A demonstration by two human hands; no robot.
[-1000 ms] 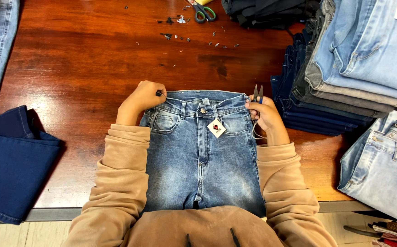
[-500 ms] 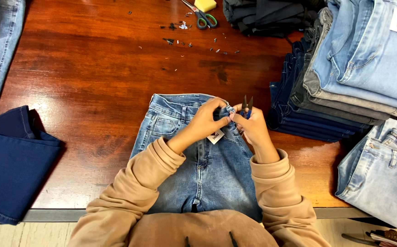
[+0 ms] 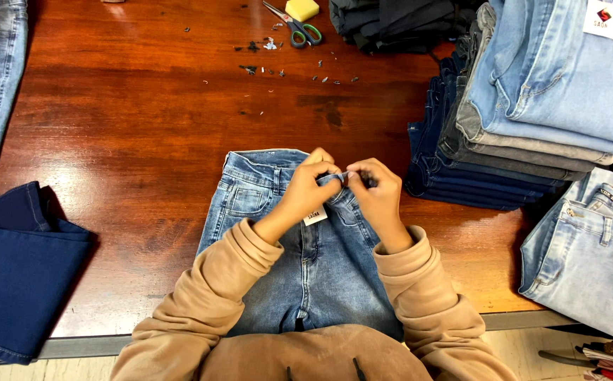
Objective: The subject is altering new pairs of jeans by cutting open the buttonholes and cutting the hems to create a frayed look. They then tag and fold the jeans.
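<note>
— What have your hands got hold of?

— A pair of blue jeans (image 3: 306,261) lies flat on the bench (image 3: 130,141) right in front of me, waistband away from me. Both hands meet at the waistband. My left hand (image 3: 310,187) has its fingers curled and pinched on the denim near the top button, and my right hand (image 3: 377,194) is closed just beside it, fingertips touching the same spot. Something small and dark sits in the right hand; I think it is a tool, but it is too hidden to name.

— Anything hanging off the jeans?

— A small white tag (image 3: 315,216) sits just under my left hand, below the waistband.

— And around you?

— To my right, a tall stack of folded jeans (image 3: 532,92), light blue on top, darker beneath. Nearer me on that side, another light pair (image 3: 589,254) with its own tag. On my left, folded navy cloth (image 3: 17,268). At the far edge of the bench, green-handled scissors (image 3: 294,27) beside a yellow sponge (image 3: 302,9), with tiny scraps (image 3: 264,67) scattered near them.
</note>
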